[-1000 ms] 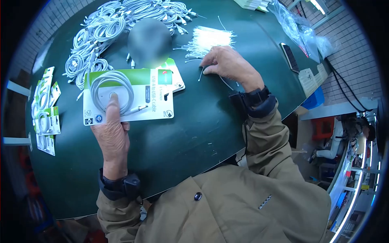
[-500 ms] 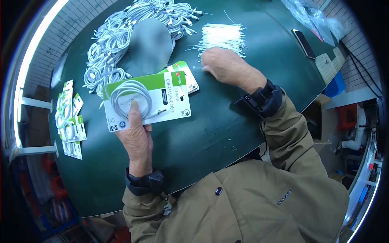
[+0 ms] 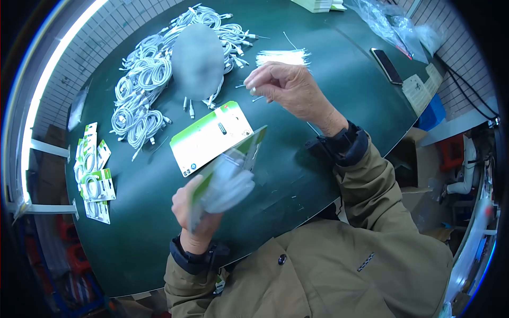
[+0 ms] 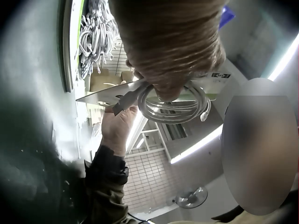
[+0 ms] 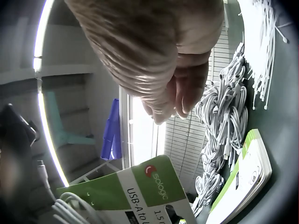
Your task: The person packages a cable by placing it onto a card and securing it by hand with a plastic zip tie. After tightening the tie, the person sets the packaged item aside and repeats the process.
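Note:
My left hand [image 3: 197,212] grips a green-and-white card [image 3: 254,143] bearing a coiled white cable [image 3: 229,185], turned steeply and blurred in the head view. Its thumb lies against the coil [image 4: 175,112] in the left wrist view. Thumb and fingers of my right hand [image 3: 294,90] come together above the table, beside the white ties [image 3: 283,57]; they seem to pinch a thin white tie, though it barely shows. Flat on the table, between the cable pile and the held card, lies a stack of similar cards [image 3: 204,140] without a coil on top.
Coiled cables [image 3: 154,74] form a large pile at the back left. Carded cables [image 3: 95,185] overlap at the left edge. A phone [image 3: 387,66], paper sheets [image 3: 416,93] and clear plastic bags [image 3: 389,26] lie to the right.
The held card has swung from facing up to nearly edge-on and moved right and toward the body, uncovering the card stack. My right hand has drawn back slightly from the ties.

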Demonstrator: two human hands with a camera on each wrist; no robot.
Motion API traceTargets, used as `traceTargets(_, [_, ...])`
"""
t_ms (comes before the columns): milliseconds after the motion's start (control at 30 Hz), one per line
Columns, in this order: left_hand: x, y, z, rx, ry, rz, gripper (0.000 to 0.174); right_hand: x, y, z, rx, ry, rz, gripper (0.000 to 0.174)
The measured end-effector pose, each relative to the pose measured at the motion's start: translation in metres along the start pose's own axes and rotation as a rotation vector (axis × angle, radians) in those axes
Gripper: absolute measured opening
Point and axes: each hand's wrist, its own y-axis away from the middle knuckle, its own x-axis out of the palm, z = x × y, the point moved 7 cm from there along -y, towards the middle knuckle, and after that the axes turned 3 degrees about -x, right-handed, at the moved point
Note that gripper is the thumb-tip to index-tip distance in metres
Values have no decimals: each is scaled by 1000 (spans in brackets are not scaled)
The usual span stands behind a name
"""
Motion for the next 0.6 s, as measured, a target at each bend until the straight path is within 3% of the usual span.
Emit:
traceTargets(67, [6, -19, -31, 274, 11, 104, 43, 4, 1, 6, -62, -25, 43, 11])
traceTargets(167, [10, -24, -52, 408, -70, 229, 50, 11, 2, 16, -100, -53, 95, 12])
traceTargets(367, [12, -16, -57, 433, -108, 258, 48, 29, 5, 31, -149, -99, 214, 13])
traceTargets(533, [11, -13, -60, 423, -84, 400, 55, 50, 14, 48, -21, -343, 268, 9])
traceTargets(600, [11, -10, -61, 407, -92, 416, 58, 56, 17, 59, -73, -349, 308, 8])
